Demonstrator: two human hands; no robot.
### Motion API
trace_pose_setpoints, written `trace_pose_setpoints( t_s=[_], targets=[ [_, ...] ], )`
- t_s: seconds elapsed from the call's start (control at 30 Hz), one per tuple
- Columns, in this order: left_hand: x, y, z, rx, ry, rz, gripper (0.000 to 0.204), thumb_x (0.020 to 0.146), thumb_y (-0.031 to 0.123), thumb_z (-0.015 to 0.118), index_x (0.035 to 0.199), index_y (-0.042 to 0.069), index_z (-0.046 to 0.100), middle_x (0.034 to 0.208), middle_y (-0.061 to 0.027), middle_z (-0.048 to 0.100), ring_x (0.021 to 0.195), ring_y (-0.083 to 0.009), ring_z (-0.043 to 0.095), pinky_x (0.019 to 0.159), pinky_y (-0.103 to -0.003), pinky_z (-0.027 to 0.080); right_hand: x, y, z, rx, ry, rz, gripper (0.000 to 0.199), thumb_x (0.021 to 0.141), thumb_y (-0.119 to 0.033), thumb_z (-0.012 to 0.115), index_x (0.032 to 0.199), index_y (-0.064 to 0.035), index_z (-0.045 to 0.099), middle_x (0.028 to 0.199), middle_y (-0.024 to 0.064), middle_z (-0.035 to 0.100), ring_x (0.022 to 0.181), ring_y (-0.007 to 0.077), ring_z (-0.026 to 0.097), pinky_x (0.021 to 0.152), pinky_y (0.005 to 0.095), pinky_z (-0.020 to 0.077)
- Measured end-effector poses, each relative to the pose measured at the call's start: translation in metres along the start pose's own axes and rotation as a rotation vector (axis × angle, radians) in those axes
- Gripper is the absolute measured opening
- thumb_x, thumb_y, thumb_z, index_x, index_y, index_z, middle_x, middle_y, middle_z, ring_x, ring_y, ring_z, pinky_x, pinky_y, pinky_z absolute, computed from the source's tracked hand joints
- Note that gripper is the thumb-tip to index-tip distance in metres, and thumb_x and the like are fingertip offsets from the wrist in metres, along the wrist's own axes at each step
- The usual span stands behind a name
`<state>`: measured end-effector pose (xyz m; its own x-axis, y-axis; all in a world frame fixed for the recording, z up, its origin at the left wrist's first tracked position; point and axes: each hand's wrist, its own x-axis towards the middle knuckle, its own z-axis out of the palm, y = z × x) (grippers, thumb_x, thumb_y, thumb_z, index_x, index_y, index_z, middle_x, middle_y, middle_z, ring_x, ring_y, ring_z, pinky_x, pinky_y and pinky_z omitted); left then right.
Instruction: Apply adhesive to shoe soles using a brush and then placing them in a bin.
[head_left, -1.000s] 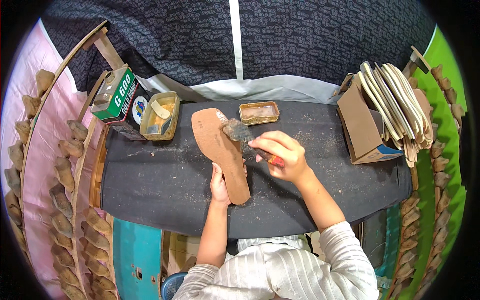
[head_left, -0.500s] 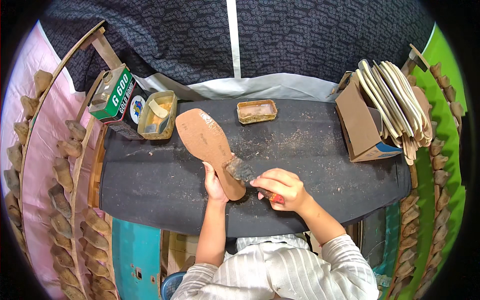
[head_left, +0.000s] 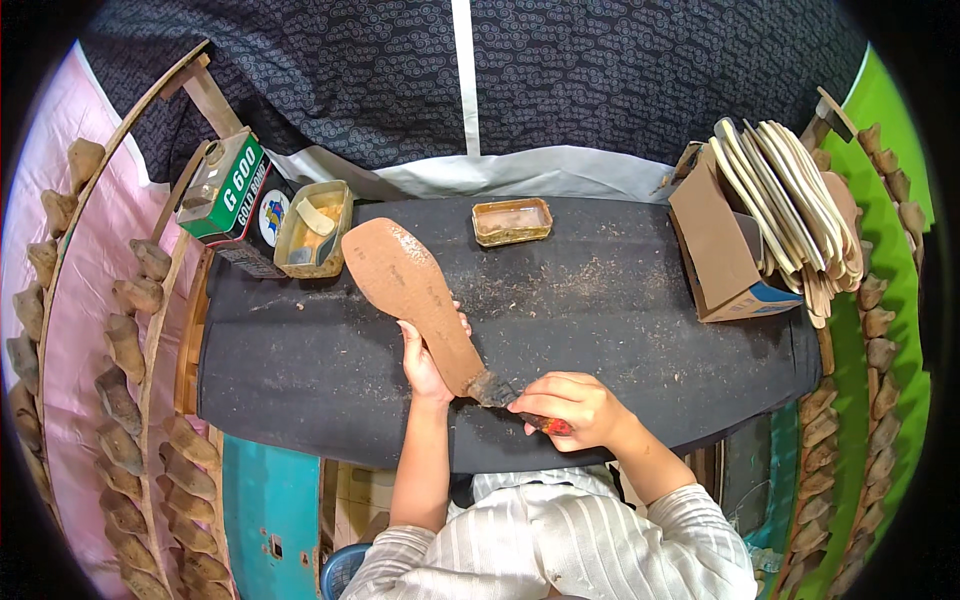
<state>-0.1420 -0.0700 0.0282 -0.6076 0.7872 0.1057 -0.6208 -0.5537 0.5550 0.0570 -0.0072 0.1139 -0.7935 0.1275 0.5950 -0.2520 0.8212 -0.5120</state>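
A brown shoe sole (head_left: 410,285), broad at its upper left end and narrow toward me, is tilted above the dark table. My left hand (head_left: 428,365) grips it at the narrow part, the thumb on the near side and fingertips showing past the far edge. Wet shine covers some of the broad end. In my right hand (head_left: 575,408) is a brush (head_left: 548,424) with a red handle, pinched between thumb and fingers. Its dark, clogged bristles touch the narrow heel end of the sole.
A small tray of liquid (head_left: 512,221) stands at the table's back. Back left are a green and black can (head_left: 232,205) and a tub (head_left: 338,255) holding a scraper. At right, a cardboard box (head_left: 715,250) holds several pale soles (head_left: 790,200). Racks of shoe lasts (head_left: 120,395) flank the table.
The brush has moved down along the sole from its narrow middle to the heel end. The sole has shifted slightly left, and fingertips of my left hand now show beyond its far edge.
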Motion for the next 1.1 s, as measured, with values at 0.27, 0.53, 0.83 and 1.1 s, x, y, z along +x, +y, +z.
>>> trace_pose_setpoints(
  t_s=[0.27, 0.53, 0.83, 1.1],
  targets=[
    [-0.004, -0.003, 0.003, 0.022, -0.066, -0.184, 0.055, 0.097, 0.05, 0.027, 0.126, 0.005, 0.043, 0.107, -0.0145, 0.057, 0.087, -0.0238, 0.058, 0.074, -0.035, 0.05, 0.027, -0.002, -0.021, -0.13, 0.366, 0.044, 0.045, 0.055, 0.011, 0.07, 0.097, -0.0058, 0.069, 0.091, 0.009, 0.062, 0.078, 0.0219, 0.065, 0.067, 0.0302, 0.0549],
    [-0.007, -0.006, 0.0, 0.077, -0.235, -0.282, 0.046, 0.099, 0.042, 0.029, 0.13, 0.009, 0.036, 0.112, -0.0175, 0.057, 0.088, -0.0257, 0.062, 0.076, -0.037, 0.052, 0.066, 0.023, -0.025, -0.351, 0.481, -0.049, 0.044, 0.062, 0.006, 0.072, 0.103, -0.0076, 0.067, 0.095, 0.0098, 0.061, 0.083, 0.0252, 0.064, 0.071, 0.0332, 0.0543],
    [-0.005, -0.003, -0.002, 0.086, -0.125, -0.173, 0.045, 0.1, 0.037, 0.031, 0.136, 0.011, 0.031, 0.127, -0.0123, 0.051, 0.11, -0.0254, 0.055, 0.091, -0.04, 0.046, 0.03, 0.019, -0.014, -0.185, 0.217, -0.152, 0.038, 0.059, -0.004, 0.073, 0.095, -0.0013, 0.064, 0.087, 0.0119, 0.061, 0.071, 0.0275, 0.062, 0.063, 0.0348, 0.0523],
    [-0.006, -0.007, -0.016, 0.04, -0.358, -0.293, 0.052, 0.098, 0.04, 0.037, 0.138, 0.008, 0.029, 0.122, -0.0152, 0.053, 0.103, -0.0272, 0.059, 0.086, -0.039, 0.049, 0.034, 0.007, -0.031, -0.255, 0.43, -0.053, 0.038, 0.06, -0.001, 0.076, 0.097, -0.0071, 0.069, 0.088, 0.0096, 0.061, 0.075, 0.0229, 0.064, 0.066, 0.0321, 0.0543]
  ],
)
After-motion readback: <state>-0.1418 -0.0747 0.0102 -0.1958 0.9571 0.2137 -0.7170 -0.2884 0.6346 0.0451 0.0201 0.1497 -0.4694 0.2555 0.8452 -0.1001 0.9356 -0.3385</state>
